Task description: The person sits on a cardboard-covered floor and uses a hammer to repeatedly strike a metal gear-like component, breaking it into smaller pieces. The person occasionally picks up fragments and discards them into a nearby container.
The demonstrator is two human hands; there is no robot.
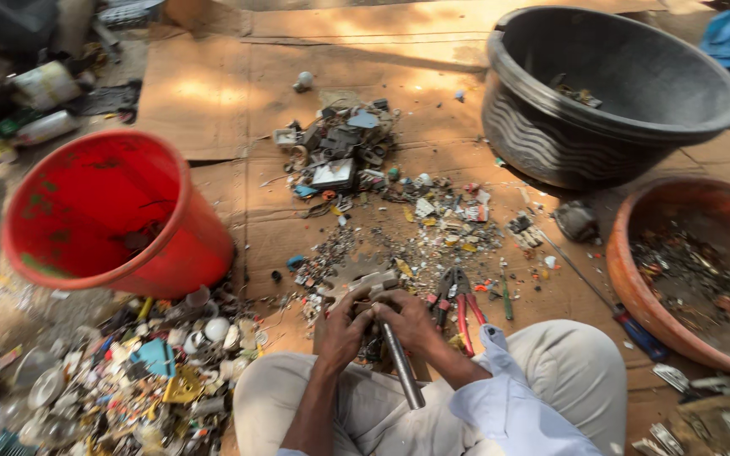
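- The person's two hands meet over the lap: the left hand (pixel 344 328) and the right hand (pixel 405 319) are pressed close together, both clamped around one small metal part (pixel 371 283).
- One grey metal rod (pixel 402 366) slants down from under the right hand, across the knee.
- One pair of red-handled pliers (pixel 463 304) lies on the cardboard (pixel 213 93) just beside the right hand.
- One blue-handled screwdriver (pixel 627 325) lies near the right knee.
- A scatter of small electronic scrap (pixel 382 194) spreads ahead of the hands; its pieces are too many and too small to count.
- Three tubs stand around: one red bucket (pixel 103 211) tilted at the left, one black tub (pixel 610 93) at the far right, one brown basin (pixel 694 270) holding debris at the right.
- One heap of bulbs and mixed scrap (pixel 128 371) lies below the red bucket.
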